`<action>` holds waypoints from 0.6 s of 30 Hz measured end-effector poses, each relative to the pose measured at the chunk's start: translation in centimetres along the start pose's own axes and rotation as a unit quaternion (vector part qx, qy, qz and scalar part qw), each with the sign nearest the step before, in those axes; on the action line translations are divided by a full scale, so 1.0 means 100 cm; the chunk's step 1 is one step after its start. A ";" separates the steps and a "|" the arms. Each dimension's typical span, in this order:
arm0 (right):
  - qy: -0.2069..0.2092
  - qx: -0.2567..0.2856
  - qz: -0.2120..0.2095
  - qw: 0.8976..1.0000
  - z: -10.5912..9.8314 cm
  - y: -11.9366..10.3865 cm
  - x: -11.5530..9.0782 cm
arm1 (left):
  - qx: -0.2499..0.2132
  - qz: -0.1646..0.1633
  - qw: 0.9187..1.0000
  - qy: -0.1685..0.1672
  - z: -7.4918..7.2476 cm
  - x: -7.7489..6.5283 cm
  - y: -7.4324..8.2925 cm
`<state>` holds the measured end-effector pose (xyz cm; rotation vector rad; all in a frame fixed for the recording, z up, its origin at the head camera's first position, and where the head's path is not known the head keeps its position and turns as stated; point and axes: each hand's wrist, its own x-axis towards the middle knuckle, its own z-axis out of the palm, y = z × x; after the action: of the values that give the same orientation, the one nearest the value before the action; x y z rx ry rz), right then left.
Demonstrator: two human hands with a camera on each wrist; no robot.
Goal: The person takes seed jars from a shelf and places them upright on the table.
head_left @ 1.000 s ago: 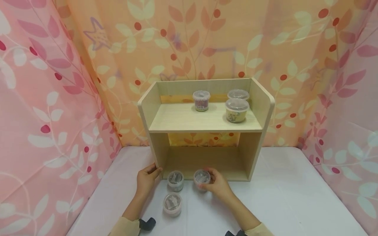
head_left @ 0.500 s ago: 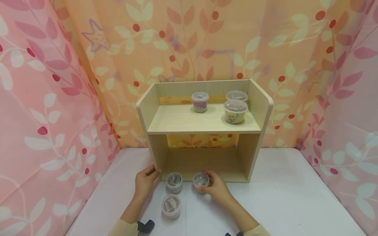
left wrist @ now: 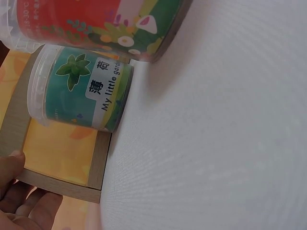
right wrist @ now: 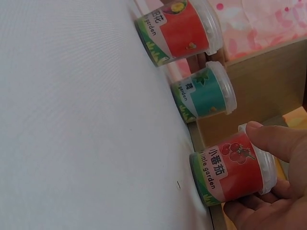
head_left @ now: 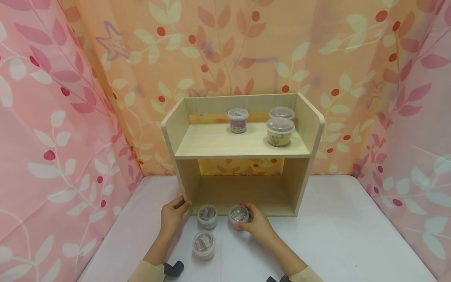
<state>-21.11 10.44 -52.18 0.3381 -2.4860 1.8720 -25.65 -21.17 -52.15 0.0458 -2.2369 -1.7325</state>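
My left hand (head_left: 172,215) pinches the front edge of the left side panel of a small wooden shelf (head_left: 243,156), thumb on one face and fingers on the other. In my right hand (head_left: 258,223) is a lidded plastic cup (right wrist: 228,167) with a red tomato-picture label, gripped near its lid. It stands upright on the table at the shelf's front edge. Between the hands stands a teal-labelled cup (left wrist: 86,88). Nearer to me is another red-labelled cup (right wrist: 177,31). Both have clear lids with grey packets visible beneath.
On the upper shelf board stand a small lidded cup (head_left: 238,120) near the middle and two wider lidded tubs at the right, the front tub (head_left: 280,132) partly hiding the rear one (head_left: 282,112). White cloth covers the table (head_left: 345,235). Patterned curtains (head_left: 225,47) surround it.
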 end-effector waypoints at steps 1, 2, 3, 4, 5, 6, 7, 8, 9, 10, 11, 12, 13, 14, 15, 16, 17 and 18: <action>-0.001 -0.006 -0.002 1.000 0.000 0.000 0.000 | -0.001 -0.001 1.000 -0.001 0.000 0.000 0.000; -0.001 -0.014 -0.004 1.000 0.000 0.001 0.000 | -0.001 -0.001 1.000 -0.002 0.000 0.000 -0.001; -0.001 -0.019 -0.005 1.000 0.000 0.001 0.000 | -0.003 -0.003 1.000 -0.004 0.000 -0.001 -0.001; -0.001 -0.023 -0.006 1.000 0.000 0.001 0.000 | -0.005 -0.003 1.000 -0.006 -0.001 0.000 -0.001; 0.000 -0.030 -0.007 1.000 0.000 0.001 0.000 | -0.006 -0.002 1.000 -0.008 -0.001 0.000 -0.002; 0.002 -0.038 -0.008 0.999 0.000 0.000 -0.001 | -0.006 -0.002 1.000 -0.008 -0.001 0.001 -0.002; 0.004 -0.046 -0.007 0.999 0.000 -0.001 -0.001 | -0.007 -0.002 1.000 -0.009 -0.001 0.001 -0.002; 0.007 -0.053 -0.006 0.999 -0.001 -0.004 -0.002 | -0.007 -0.002 1.000 -0.009 -0.001 0.001 -0.002; 0.010 -0.058 -0.005 0.998 -0.001 -0.006 -0.002 | -0.008 -0.001 1.000 -0.009 -0.001 0.002 -0.002; 0.013 -0.065 -0.007 0.998 -0.002 -0.010 -0.003 | -0.009 -0.001 1.000 -0.008 -0.001 0.002 -0.002; 0.017 -0.072 -0.009 0.997 -0.003 -0.014 -0.004 | -0.009 -0.001 1.000 -0.008 -0.001 0.002 -0.002; 0.021 -0.071 -0.011 0.997 -0.004 -0.020 -0.005 | -0.009 -0.002 1.000 -0.007 -0.001 0.002 -0.002; 0.025 -0.073 -0.016 0.997 -0.006 -0.025 -0.006 | -0.007 -0.003 1.000 -0.007 -0.001 0.001 -0.001; 0.028 -0.068 -0.020 0.997 -0.008 -0.032 -0.008 | -0.006 -0.003 1.000 -0.007 -0.001 0.001 -0.001; 0.030 -0.063 -0.025 0.997 -0.010 -0.038 -0.009 | -0.005 -0.004 1.000 -0.006 -0.001 0.001 -0.001; 0.031 -0.057 -0.031 0.997 -0.012 -0.045 -0.010 | -0.004 -0.005 1.000 -0.004 0.000 0.000 0.000; 0.031 -0.051 -0.037 0.998 -0.014 -0.051 -0.011 | -0.003 -0.005 1.000 -0.002 0.000 0.000 0.000; 0.030 -0.046 -0.045 0.997 -0.017 -0.059 -0.012 | -0.004 -0.005 1.000 -0.001 0.000 0.000 0.000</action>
<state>-19.07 10.69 -46.28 0.3802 -2.4635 1.7029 -25.65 -21.15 -52.12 0.0526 -2.2341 -1.7475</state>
